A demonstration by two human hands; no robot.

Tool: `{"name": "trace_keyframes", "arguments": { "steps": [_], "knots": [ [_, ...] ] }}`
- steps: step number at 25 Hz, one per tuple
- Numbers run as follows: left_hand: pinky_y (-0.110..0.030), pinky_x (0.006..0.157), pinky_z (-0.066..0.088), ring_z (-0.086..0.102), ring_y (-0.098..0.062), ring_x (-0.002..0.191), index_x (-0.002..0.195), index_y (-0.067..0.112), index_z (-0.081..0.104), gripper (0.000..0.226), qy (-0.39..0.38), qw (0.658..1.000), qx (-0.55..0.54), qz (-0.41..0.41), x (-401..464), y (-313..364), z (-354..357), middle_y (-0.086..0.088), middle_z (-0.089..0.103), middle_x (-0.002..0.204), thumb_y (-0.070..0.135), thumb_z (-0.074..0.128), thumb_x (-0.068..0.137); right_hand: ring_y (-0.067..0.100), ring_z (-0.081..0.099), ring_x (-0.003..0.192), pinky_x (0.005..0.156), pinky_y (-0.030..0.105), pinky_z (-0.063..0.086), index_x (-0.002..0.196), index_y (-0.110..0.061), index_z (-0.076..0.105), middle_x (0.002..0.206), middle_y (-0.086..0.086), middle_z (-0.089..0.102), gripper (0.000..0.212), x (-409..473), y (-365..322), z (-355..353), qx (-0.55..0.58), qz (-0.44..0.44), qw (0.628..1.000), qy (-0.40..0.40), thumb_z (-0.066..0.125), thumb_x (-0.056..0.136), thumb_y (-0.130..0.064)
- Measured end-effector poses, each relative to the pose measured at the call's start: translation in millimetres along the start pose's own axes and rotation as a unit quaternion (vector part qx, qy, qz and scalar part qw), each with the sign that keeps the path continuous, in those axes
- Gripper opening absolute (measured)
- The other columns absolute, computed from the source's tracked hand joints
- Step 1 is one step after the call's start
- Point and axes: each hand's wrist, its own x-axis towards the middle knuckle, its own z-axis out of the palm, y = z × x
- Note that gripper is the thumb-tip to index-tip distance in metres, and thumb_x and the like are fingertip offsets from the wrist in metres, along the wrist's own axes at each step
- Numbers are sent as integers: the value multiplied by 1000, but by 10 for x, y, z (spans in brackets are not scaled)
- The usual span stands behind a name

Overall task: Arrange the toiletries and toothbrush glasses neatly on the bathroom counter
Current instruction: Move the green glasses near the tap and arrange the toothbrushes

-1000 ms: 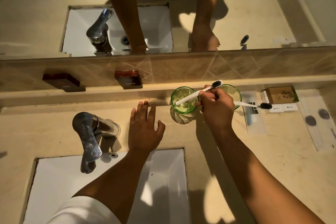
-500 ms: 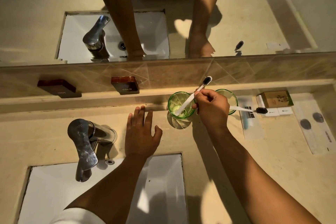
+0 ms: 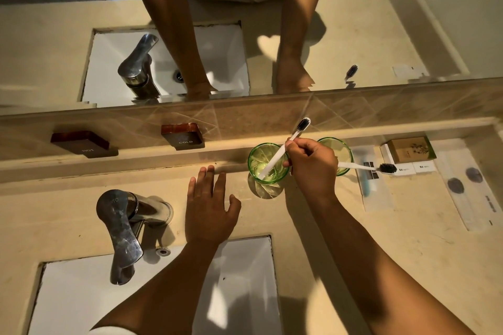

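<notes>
My right hand [image 3: 313,166] is pinched around the upper handle of a white toothbrush [image 3: 277,153], whose butt end sits down inside the nearer green glass [image 3: 268,163]. That glass stands on the bench [image 3: 408,239] just left of my knuckles, close against the ledge under the mirror. The brush runs on a slant: bottom low and to the left in the glass, black bristles up and to the right, past my fingers toward the wall. So the handle's long axis leans across the rim toward my hand, and I judge that letting go should leave it propped against the rim on my side.

A second green glass [image 3: 340,152] stands right behind my hand, mostly hidden by it, with another toothbrush [image 3: 364,167] sticking out of it to the right, its bristles over the sachets by the small brown box [image 3: 409,149].

My left hand [image 3: 209,209] lies flat and empty on the bench, fingers spread, beside the tap [image 3: 122,226] and short of the nearer glass. It is the closer hand if that glass needs steadying.
</notes>
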Motion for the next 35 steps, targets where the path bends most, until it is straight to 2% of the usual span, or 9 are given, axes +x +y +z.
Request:
{"name": "trace_keyframes", "arguments": {
  "steps": [6, 9, 12, 15, 19, 22, 24, 29, 35],
  "knots": [
    [-49, 124, 22, 33, -30, 148, 143, 11, 54, 59, 3, 1000, 1, -2, 9, -6, 8, -14, 43, 157, 37, 53, 90, 7, 65, 52, 58, 25, 53, 100, -9, 77, 70, 7, 73, 14, -76, -53, -57, -6, -16, 1000, 8, 66, 91, -15],
    [-52, 123, 24, 34, -31, 148, 141, 9, 56, 58, 12, 1000, -1, 9, 7, -16, 22, -16, 44, 156, 35, 53, 89, 9, 68, 55, 45, 19, 52, 99, -14, 73, 73, 0, 73, 10, -361, -86, -277, -37, -46, 998, 17, 66, 95, -19],
    [-52, 122, 24, 32, -32, 148, 141, 9, 56, 58, 7, 1000, 2, 17, 22, -14, 18, -17, 43, 156, 35, 52, 89, 26, 67, 54, 37, 41, 55, 90, -10, 72, 69, 8, 70, 16, -624, 84, -601, 8, 10, 997, 72, 66, 96, -23],
    [-52, 123, 23, 28, -32, 150, 144, 10, 51, 60, -13, 1000, 12, 11, 20, -11, -11, -18, 39, 158, 36, 53, 90, 34, 64, 60, 48, 52, 56, 95, -8, 73, 73, 10, 70, 19, -564, 362, -850, 91, 84, 983, 135, 70, 93, -26],
    [-52, 124, 18, 22, -34, 152, 149, 14, 40, 62, -50, 997, 66, 10, 23, 34, -23, -18, 33, 161, 41, 44, 93, 31, 63, 68, 57, 41, 54, 105, -12, 72, 90, 23, 71, 24, -339, 417, -962, 138, 104, 976, 133, 74, 87, -27],
    [-51, 126, 14, 18, -33, 153, 151, 14, 34, 63, -68, 994, 90, 8, 5, 31, -28, -17, 28, 163, 44, 36, 95, 25, 62, 68, 59, 42, 53, 89, -19, 73, 80, 14, 69, 9, -183, 344, -992, 133, 99, 975, 146, 72, 86, -27],
    [-51, 125, 13, 18, -35, 153, 150, 11, 35, 64, -74, 993, 91, 9, 2, 39, -22, -19, 28, 162, 44, 33, 95, 25, 62, 66, 60, 47, 56, 80, -18, 72, 74, 10, 68, 13, -102, 317, -1013, 118, 91, 978, 145, 70, 88, -29],
    [-59, 122, 15, 25, -39, 147, 137, 6, 44, 58, -55, 992, 48, -99, 138, 412, 43, -23, 39, 152, 32, 42, 85, 19, 61, 63, 50, 31, 52, 81, -12, 74, 67, 6, 67, 15, 78, 288, -1078, 118, 74, 981, 137, 71, 88, -25],
    [-58, 123, 12, 22, -35, 150, 141, 9, 40, 58, -27, 995, 48, -79, 122, 380, 109, -20, 35, 155, 36, 47, 90, 13, 55, 57, 43, 21, 43, 93, -4, 75, 67, 7, 63, 11, 408, 216, -1106, 138, 40, 985, 92, 71, 89, -14]
  ]
}}
